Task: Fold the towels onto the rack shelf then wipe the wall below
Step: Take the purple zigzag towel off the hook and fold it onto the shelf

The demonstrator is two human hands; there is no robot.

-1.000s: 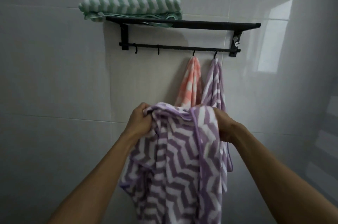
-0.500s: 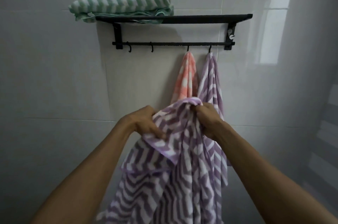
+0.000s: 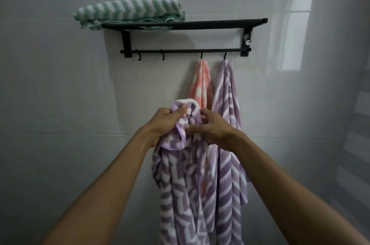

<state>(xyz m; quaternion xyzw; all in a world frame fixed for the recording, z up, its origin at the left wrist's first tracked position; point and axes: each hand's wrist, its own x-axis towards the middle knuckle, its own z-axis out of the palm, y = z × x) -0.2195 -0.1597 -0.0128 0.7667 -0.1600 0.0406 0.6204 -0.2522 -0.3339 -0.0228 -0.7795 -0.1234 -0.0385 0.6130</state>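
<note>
Bunching purple towel, left hand and right hand gripping.

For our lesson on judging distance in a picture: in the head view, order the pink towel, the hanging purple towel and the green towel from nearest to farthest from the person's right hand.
Measured from the right hand:
1. Pink towel, hanging just above the fingers.
2. Hanging purple towel, beside the hand on the right; too close to the pink one to rank firmly.
3. Green towel, folded on the shelf, up and left, clearly farthest.
</note>
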